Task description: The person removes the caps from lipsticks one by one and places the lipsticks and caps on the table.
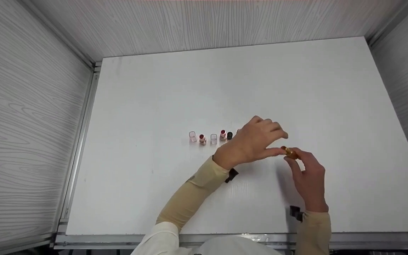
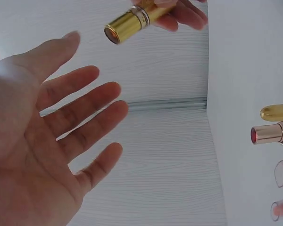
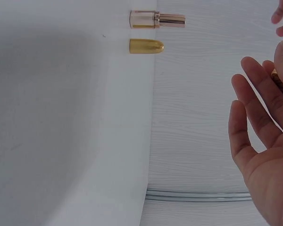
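Note:
My right hand pinches a gold lipstick tube above the white table, between thumb and fingers. The tube's open end points toward my left hand, which hovers beside it. In the left wrist view, that hand's fingers are spread, with a gap between them and the gold tube. In the right wrist view, the held tube is mostly hidden by the thumb. A bullet-shaped gold cap stands on the table beside a rose-gold lipstick with its cap off.
Left of my left hand stand two uncapped lipsticks, one red-tipped and another, two clear caps and a small black piece. My left forearm crosses in front of this row. Wood-grained panels border the white table.

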Demonstrator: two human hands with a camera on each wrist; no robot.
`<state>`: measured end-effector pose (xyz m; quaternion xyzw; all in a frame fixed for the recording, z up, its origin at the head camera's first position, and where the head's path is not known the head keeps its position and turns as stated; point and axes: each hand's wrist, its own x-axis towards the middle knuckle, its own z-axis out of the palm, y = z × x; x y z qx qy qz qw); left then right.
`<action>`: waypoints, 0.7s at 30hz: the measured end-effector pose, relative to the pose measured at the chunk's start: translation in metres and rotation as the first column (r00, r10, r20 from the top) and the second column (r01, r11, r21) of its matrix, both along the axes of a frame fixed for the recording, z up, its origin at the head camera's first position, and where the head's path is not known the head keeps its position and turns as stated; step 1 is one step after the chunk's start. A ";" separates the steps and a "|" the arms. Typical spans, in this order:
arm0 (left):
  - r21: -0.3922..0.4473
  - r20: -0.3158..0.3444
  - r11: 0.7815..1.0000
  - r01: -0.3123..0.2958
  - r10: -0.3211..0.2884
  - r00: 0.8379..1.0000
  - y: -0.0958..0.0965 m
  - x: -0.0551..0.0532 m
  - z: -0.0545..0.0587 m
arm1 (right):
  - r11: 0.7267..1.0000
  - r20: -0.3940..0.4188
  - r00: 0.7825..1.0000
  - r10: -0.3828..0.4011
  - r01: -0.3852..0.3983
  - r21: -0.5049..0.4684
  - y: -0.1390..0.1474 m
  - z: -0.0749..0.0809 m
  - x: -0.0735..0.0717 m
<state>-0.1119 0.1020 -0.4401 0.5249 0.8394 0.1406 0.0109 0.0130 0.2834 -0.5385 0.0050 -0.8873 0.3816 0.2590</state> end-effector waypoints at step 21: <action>0.019 -0.171 0.999 -0.046 0.049 0.984 0.009 -0.009 -0.010 | 0.999 0.042 0.999 -0.028 0.029 -0.024 0.009 -0.001 -0.001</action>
